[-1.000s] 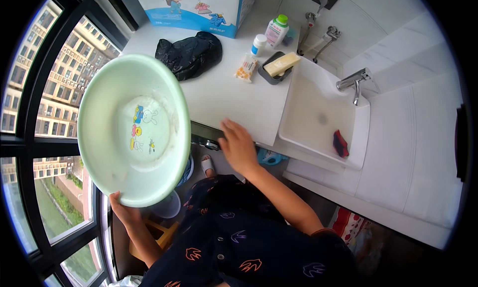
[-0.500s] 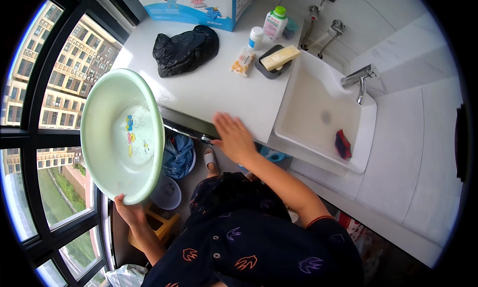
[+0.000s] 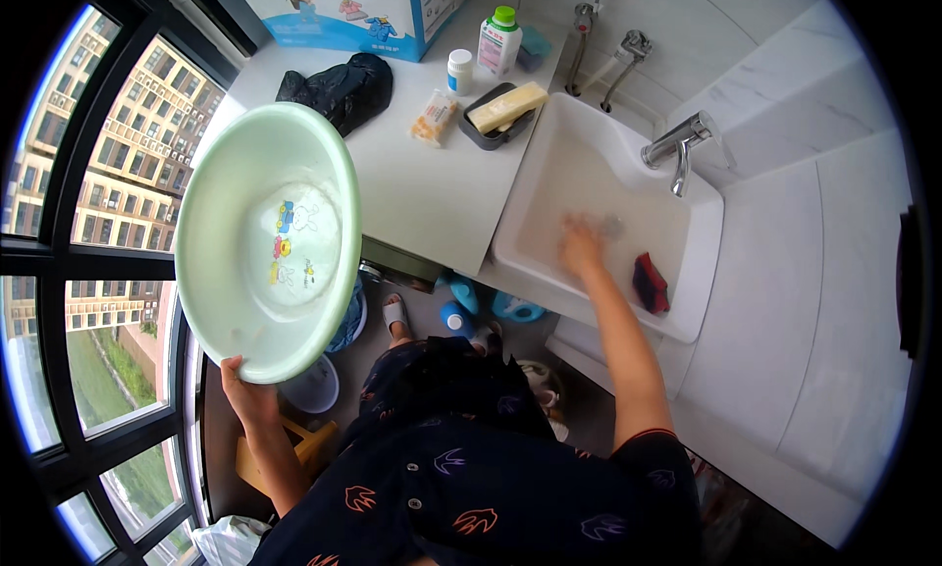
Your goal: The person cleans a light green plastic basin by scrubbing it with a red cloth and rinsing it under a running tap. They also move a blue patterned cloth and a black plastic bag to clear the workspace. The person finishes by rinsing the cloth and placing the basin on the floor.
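Head view: left hand (image 3: 253, 394) has its grip closed on the near rim of a pale green plastic basin (image 3: 211, 252), held tilted by the window (image 3: 108, 355), left of the white surface (image 3: 432, 193). Right hand (image 3: 583, 244) is in the white sink (image 3: 708, 247), fingers blurred, grip unclear; red-and-black cloth-like piece (image 3: 650, 283) lies nearby.
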